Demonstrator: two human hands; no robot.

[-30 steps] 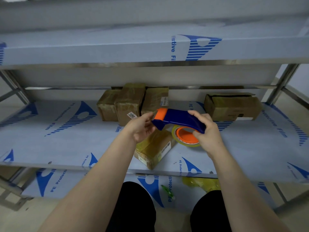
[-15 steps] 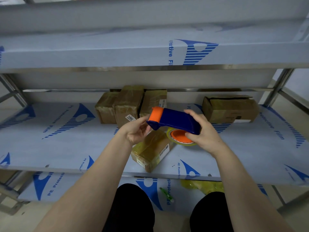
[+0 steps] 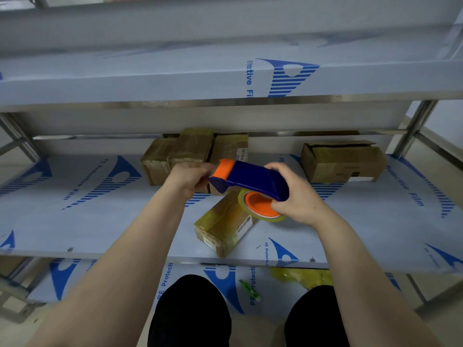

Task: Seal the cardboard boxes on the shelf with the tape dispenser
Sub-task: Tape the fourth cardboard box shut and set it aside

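A blue tape dispenser with an orange front end and an orange-cored tape roll is held above the middle shelf. My right hand grips its blue body from the right. My left hand has curled fingers at the orange end; what they pinch is hidden. Right under the dispenser lies a taped cardboard box near the shelf's front edge. Three taped boxes stand together at the back. A box with loose flaps sits at the back right.
The upper shelf overhangs close above the work area. Steel uprights stand at the right and left. On the lower shelf lie a green pen-like item and a yellow crumpled bag. My dark-clothed knees are below.
The dispenser and both hands shifted slightly left and up in view. My left hand's fingers closed further around the orange end.
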